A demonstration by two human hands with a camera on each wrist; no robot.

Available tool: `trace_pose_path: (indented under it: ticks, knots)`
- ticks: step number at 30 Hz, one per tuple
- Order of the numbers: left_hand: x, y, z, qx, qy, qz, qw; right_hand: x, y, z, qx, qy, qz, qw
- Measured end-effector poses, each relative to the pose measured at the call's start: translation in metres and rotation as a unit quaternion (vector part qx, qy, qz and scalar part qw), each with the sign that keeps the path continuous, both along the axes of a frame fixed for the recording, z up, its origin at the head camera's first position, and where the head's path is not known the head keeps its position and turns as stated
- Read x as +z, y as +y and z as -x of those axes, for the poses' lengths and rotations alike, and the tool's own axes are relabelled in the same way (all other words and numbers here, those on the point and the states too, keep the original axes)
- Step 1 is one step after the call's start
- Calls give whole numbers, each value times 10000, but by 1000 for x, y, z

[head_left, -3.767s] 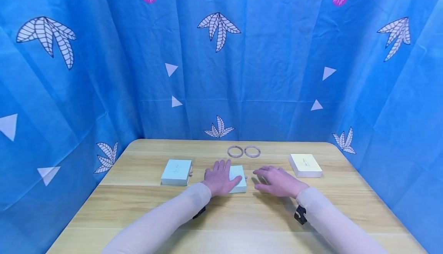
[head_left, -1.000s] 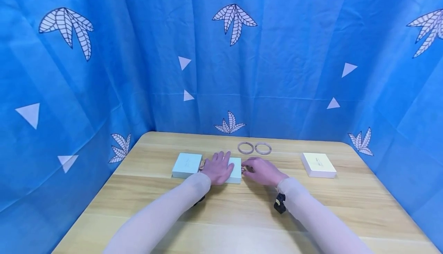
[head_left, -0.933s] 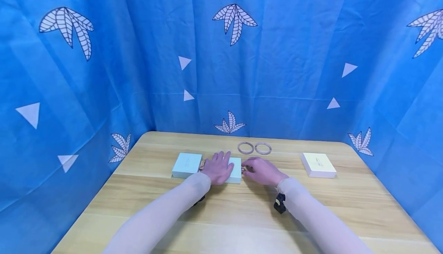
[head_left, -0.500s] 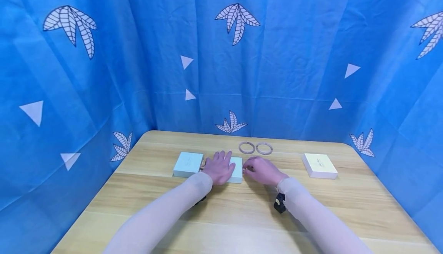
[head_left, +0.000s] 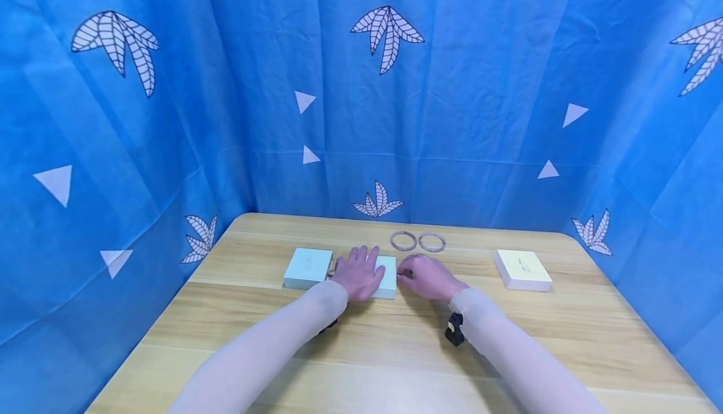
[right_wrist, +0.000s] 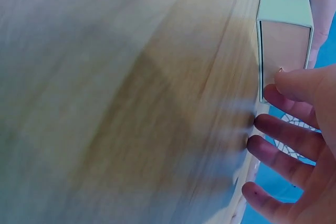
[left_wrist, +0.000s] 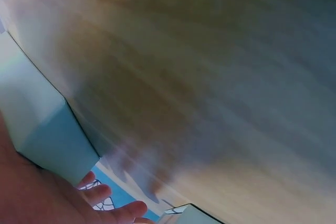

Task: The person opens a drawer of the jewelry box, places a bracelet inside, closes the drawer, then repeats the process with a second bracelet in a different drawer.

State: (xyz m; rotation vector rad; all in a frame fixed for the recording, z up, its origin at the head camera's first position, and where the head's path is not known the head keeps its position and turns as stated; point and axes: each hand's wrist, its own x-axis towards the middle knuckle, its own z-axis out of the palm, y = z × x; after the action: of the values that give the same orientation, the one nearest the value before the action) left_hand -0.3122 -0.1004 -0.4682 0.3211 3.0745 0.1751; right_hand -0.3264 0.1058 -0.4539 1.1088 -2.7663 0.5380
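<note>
In the head view my left hand (head_left: 357, 276) lies with fingers spread on a pale mint drawer-style box (head_left: 387, 277), covering its left part. My right hand (head_left: 428, 277) is at the box's right end. The right wrist view shows its thumb and index finger pinching a small pull tab (right_wrist: 281, 70) on the pinkish drawer front (right_wrist: 285, 48), which sits inside the sleeve. The other fingers of that hand are loosely bent. Just left of my left hand is a light blue box (head_left: 308, 267), its tab facing the hand.
Two pinkish bangles (head_left: 403, 241) lie side by side behind the mint box. A cream-yellow box (head_left: 523, 270) stands toward the right of the wooden table (head_left: 395, 364). Blue patterned curtains (head_left: 474, 100) enclose the back and sides.
Since the oldest frame, my left hand and the mint box have shifted left, closer to the light blue box. My right hand has come left to the tab. The head view has turned slightly.
</note>
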Motion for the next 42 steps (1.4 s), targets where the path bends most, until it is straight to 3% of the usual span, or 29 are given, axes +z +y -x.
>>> trace_pose_path:
  ticks: [6,18,42]
  knots:
    - [1,0,-2,6,-5,-64,10000,-1,-2,0,-92,-89,34,9999]
    - [5,2,-4,29,78,-113,9999,-4,-1,1,-12,218,177,9996]
    - [4,2,-6,83,62,-166,9998,-4,7,3,-136,14,195,9997]
